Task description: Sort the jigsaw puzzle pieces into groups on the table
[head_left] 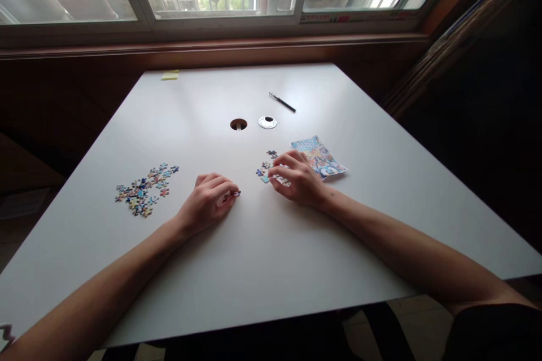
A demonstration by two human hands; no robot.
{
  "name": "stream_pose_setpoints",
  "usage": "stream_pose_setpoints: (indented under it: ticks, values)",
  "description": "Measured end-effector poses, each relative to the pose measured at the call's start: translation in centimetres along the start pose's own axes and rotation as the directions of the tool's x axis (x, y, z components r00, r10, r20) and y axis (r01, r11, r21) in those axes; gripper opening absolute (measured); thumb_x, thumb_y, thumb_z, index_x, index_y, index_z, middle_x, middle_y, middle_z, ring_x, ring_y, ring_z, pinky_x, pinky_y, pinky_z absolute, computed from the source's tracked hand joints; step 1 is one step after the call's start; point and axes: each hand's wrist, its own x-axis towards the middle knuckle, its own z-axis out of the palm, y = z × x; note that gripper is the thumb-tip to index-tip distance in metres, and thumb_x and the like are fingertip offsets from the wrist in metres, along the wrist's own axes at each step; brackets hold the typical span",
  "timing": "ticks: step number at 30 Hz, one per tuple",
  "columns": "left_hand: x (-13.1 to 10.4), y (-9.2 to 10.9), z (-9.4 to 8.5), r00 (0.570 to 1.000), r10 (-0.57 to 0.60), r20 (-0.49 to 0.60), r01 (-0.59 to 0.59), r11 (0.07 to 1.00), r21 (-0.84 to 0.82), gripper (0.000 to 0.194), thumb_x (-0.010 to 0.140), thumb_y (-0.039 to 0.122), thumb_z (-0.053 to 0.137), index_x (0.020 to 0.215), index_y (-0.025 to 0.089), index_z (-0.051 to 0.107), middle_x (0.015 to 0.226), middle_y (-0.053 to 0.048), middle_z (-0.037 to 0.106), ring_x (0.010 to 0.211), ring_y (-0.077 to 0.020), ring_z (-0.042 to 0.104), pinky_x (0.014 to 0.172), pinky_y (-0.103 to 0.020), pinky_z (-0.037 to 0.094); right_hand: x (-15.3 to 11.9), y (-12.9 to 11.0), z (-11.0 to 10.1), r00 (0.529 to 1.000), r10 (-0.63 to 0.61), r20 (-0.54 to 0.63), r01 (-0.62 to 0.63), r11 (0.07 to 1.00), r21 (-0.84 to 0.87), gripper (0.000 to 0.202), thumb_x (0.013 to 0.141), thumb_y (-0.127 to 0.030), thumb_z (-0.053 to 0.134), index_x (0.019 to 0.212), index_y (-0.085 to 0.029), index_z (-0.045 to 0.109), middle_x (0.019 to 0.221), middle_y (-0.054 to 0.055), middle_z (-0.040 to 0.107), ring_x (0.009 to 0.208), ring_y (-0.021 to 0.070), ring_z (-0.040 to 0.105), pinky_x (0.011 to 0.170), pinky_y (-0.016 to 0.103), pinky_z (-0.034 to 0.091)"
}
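My left hand (212, 197) rests on the white table, its fingers curled round a few small joined puzzle pieces (231, 196). My right hand (295, 177) hovers over or touches a small group of loose puzzle pieces (265, 172), fingers apart and bent; some pieces lie partly hidden beneath it. Just behind and right of that hand lies a colourful printed sheet (324, 158) with a blue cartoon figure, its left part covered by the hand. A larger scattered pile of puzzle pieces (141, 192) lies left of my left hand.
A black pen (283, 102) lies toward the back of the table (271, 271). Before it are a round hole (239, 124) and a silver round cover (267, 122). Yellow sticky notes (170, 75) sit at the back left. A window stands behind the table.
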Motion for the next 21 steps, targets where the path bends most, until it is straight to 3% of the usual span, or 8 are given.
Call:
stream_pose_setpoints:
  ticks: [7,10,13,21]
  values:
    - [-0.16,0.03,-0.36,0.996,-0.089,-0.031,0.085,0.99,-0.111,0.007,0.091,0.018,0.06,0.097,0.021,0.06,0.091,0.0,0.07,0.087,-0.0155,0.065,0.095,-0.035,0.04,0.17,-0.06,0.09,0.999,0.013,0.044,-0.013,1.0,-0.012,0.009,0.089,-0.021,0.064,0.096,-0.021,0.069,0.101,0.007,0.065,0.1,0.0244,0.053,0.089,0.04,0.038]
    - [-0.11,0.05,-0.46,0.992,-0.11,-0.057,0.106,0.991,-0.081,0.014,0.087,0.022,0.065,0.101,0.021,0.063,0.1,-0.003,0.069,0.097,-0.0194,0.064,0.095,-0.037,0.041,0.15,-0.02,0.12,0.999,0.022,0.046,-0.022,1.0,-0.01,0.009,0.089,-0.022,0.064,0.096,-0.022,0.069,0.102,0.007,0.065,0.101,0.0244,0.053,0.088,0.04,0.038]
    - [-0.08,0.02,-0.39,0.993,-0.121,-0.013,0.121,0.993,-0.008,0.011,0.086,0.024,0.067,0.098,0.024,0.069,0.112,-0.004,0.068,0.107,-0.0227,0.06,0.096,-0.039,0.039,0.14,-0.01,0.08,0.999,0.026,0.041,-0.026,1.0,-0.004,0.007,0.088,-0.023,0.065,0.094,-0.023,0.07,0.101,0.006,0.065,0.101,0.0242,0.053,0.088,0.04,0.037]
    - [0.08,-0.32,-0.42,0.972,-0.231,0.03,0.232,0.972,-0.033,0.005,0.091,0.022,0.062,0.091,0.023,0.067,0.108,-0.003,0.068,0.105,-0.0218,0.059,0.097,-0.04,0.037,0.23,-0.04,-0.06,0.996,0.041,0.076,-0.044,0.999,0.028,0.012,0.09,-0.025,0.066,0.099,-0.024,0.072,0.105,0.006,0.066,0.103,0.0244,0.054,0.091,0.042,0.037]
